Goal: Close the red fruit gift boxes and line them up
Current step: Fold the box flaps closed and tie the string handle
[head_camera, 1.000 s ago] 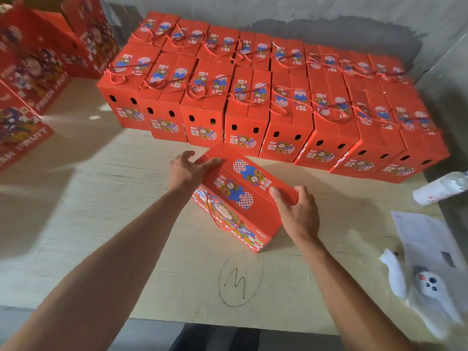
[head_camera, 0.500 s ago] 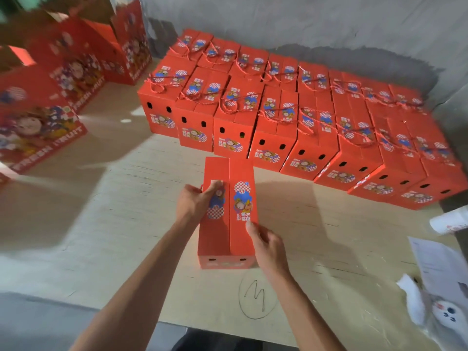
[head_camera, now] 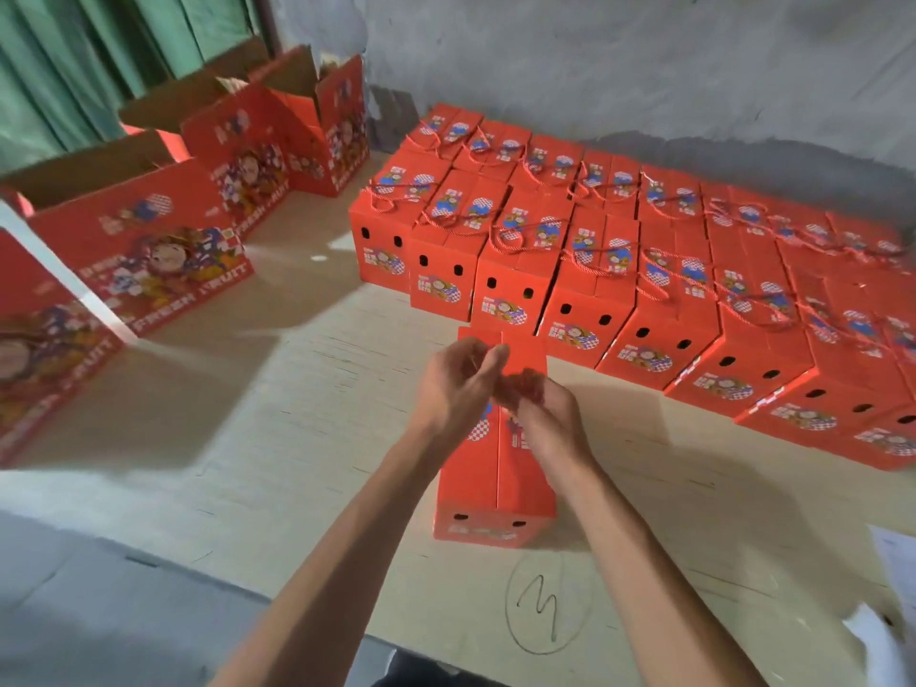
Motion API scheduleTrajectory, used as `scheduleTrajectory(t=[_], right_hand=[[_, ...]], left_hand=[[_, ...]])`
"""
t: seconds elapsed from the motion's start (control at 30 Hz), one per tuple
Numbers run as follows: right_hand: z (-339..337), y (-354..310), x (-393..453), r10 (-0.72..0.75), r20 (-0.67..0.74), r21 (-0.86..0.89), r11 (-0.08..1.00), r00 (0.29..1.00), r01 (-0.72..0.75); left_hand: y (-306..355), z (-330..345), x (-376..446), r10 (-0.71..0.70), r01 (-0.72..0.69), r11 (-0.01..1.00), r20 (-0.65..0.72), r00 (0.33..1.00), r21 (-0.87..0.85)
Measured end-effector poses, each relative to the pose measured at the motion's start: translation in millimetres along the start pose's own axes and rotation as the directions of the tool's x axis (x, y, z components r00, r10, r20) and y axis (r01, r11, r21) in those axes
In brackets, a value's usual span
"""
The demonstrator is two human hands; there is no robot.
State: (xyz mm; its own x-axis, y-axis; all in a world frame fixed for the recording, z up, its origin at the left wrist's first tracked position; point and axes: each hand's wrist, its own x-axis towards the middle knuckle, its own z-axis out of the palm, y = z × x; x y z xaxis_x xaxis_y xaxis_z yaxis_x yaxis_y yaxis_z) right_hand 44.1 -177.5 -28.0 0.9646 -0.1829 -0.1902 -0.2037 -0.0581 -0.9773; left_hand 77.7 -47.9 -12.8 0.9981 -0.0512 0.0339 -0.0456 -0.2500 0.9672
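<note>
The red gift box being worked on stands alone on the pale wooden desk, its narrow end with two small holes facing the person and its two top flaps meeting along a centre seam. Both hands are bunched over the far half of its top. The left hand has its fingers curled and pinched together; the right hand is likewise curled, touching the left. Something red sits between the fingers, but blur makes it impossible to tell what it is or how firmly it is gripped.

Just beyond this box, two close-packed rows of closed boxes run along the grey wall, sides touching, with red cord handles lying across their tops. The working box's far end lies just in front of the nearer row.

To the left stand larger printed cartons with their brown flaps up; what is inside them is not visible.

Bare desk lies between the cartons and the working box. The near desk edge runs below a pencilled circle with a scribble in it. White papers lie at the right edge.
</note>
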Motion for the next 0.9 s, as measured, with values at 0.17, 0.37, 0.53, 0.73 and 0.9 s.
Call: scheduleTrajectory(t=[0.17,0.37,0.53,0.73,0.9], right_hand=[[23,-26,0,-0.034,0.108,0.187,0.982,0.994,0.013],[13,-32,4,0.057,-0.129,0.249,0.968,0.99,-0.024],[-3,-34,10,-0.032,-0.237,0.259,0.961,0.971,0.095],[-70,-36,14,-0.082,-0.368,0.202,0.965,0.926,0.165],[-139,-39,16,-0.152,-0.401,0.114,0.97,0.904,0.213]], left_hand=[[26,-4,-3,0.223,-0.197,0.932,-0.054,0.973,0.304],[12,-3,-8,0.153,-0.084,0.886,-0.115,0.982,0.456],[-25,17,-18,-0.066,0.05,0.834,0.009,0.998,0.549],[-29,83,-10,-0.012,-0.043,0.949,0.17,0.985,0.314],[-13,157,-2,0.082,-0.14,0.965,0.253,0.964,0.224]])
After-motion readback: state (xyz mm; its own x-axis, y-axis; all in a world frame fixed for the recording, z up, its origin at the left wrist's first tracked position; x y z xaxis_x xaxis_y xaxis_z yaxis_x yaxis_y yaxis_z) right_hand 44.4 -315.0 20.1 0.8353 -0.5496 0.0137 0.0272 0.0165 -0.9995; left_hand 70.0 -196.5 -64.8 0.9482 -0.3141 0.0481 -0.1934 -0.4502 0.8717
